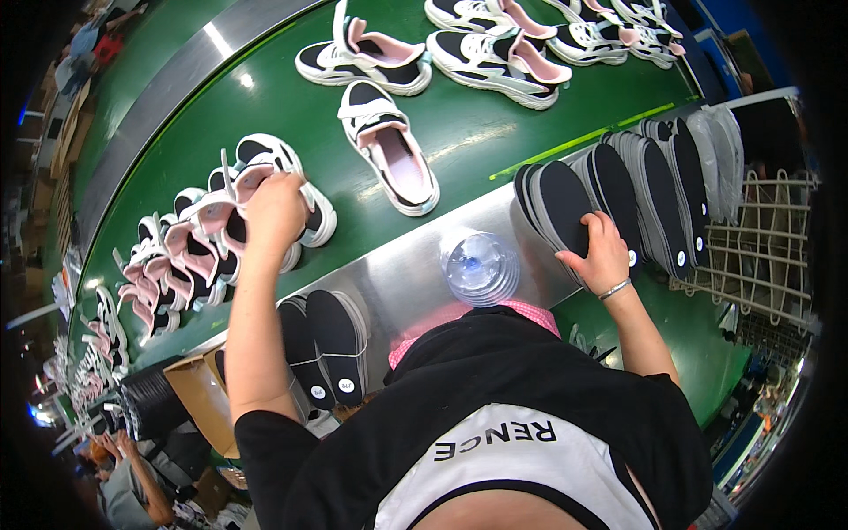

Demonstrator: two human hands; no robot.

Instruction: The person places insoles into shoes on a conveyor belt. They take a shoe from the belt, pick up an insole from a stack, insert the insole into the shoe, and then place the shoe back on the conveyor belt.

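Observation:
On the left, my left hand point(278, 212) is closed on the opening of a white, black and pink sneaker point(318, 216), the nearest in a row of similar shoes point(177, 252). My right hand point(605, 256) lies at the lower end of a stack of black insoles with grey edges point(555, 199). Its fingers are bent over the top insole and the thumb is at the stack's edge. Between the hands and farther off, a single sneaker point(402, 163) sits with its opening toward me. How many insoles the right fingers grip is hidden.
More insole stacks point(654, 185) stand to the right, beside clear plastic packets point(717, 159) and a wire rack point(764, 238). A clear round plastic container point(480, 268) is on the metal ledge. Tied insoles point(340, 340) and a cardboard box point(199, 397) are nearer left. Other sneakers point(495, 62) line the far side.

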